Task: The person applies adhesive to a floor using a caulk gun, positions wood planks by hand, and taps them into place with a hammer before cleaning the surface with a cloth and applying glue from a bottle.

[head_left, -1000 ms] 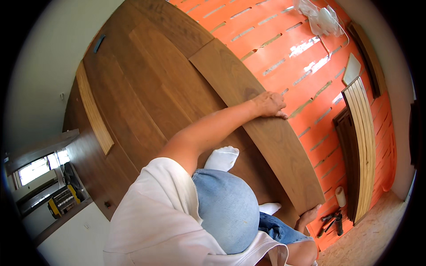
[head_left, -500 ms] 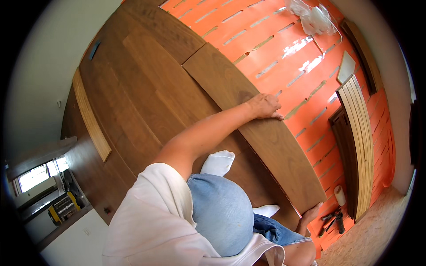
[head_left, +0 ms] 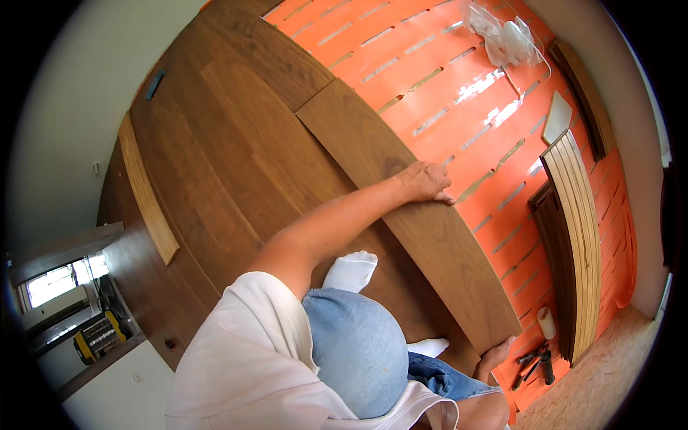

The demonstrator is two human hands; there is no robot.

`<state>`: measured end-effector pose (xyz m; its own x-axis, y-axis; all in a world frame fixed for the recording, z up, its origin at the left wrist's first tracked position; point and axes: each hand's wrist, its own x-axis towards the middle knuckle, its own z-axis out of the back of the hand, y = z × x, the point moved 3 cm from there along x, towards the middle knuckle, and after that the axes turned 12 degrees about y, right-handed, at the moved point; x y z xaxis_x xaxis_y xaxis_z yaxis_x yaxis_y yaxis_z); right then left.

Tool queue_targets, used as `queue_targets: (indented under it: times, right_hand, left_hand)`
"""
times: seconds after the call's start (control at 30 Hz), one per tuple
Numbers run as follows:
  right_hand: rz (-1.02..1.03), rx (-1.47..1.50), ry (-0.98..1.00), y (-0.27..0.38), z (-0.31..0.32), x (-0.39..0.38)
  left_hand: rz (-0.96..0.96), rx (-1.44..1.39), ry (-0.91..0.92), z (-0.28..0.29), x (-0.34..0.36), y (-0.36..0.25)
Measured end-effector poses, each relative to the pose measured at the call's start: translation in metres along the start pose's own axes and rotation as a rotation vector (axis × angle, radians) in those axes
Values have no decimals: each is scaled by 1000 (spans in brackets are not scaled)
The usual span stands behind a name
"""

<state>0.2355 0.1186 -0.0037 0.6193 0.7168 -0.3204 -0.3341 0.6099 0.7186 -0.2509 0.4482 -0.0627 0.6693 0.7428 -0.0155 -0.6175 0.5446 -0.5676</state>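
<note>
A loose brown floorboard (head_left: 459,265) lies slanting along the edge of the laid wooden floor (head_left: 244,143), with a dark line along its inner side. My left hand (head_left: 427,182) is curled over the board's outer edge partway along it. My right hand (head_left: 496,351) grips the near end of the same board, low in the view and partly hidden behind it. Orange slotted underlay (head_left: 473,100) borders the board on the right. My white-socked foot (head_left: 349,271) rests on the floor inside the board.
Stacked planks (head_left: 577,244) and more boards (head_left: 584,93) lie on the right, with a white sheet (head_left: 557,118) and plastic wrapping (head_left: 512,39). A pale roll (head_left: 546,322) and black-handled tools (head_left: 537,365) sit near my right hand. Left are a narrow strip (head_left: 150,193) and a yellow-black case (head_left: 97,337).
The view has shifted slightly, so the floor sits a little lower and further left. Both my hands stay on the board, which shows little visible movement against the floor.
</note>
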Motion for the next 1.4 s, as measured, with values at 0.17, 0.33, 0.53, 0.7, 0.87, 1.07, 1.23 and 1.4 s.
queue_targets:
  times: [0.17, 0.33, 0.53, 0.7, 0.87, 1.07, 1.23, 1.4]
  right_hand:
    - [17, 60, 6, 5, 3, 2]
    - [50, -70, -2, 8, 8, 7]
    - [-25, -44, 15, 9, 8, 6]
    - [-24, -59, 55, 2, -1, 0]
    - [48, -130, 72, -15, -7, 6]
    - [-24, -432, 252, -17, -10, 24]
    - [-135, -886, 524, -10, -10, 37]
    - [198, -1278, 583, -31, -18, 50]
  left_hand:
    - [6, -11, -13, 4, -1, -2]
    - [54, -72, 41, 11, 1, -4]
    - [73, -107, 84, 16, 1, -5]
    - [43, -77, 51, 14, -4, -4]
    - [46, -146, 25, 7, -9, -1]
    - [-152, 95, -353, 8, -22, -10]
    - [27, 142, -199, -10, -29, -2]
    - [20, 233, -141, -31, -35, 10]
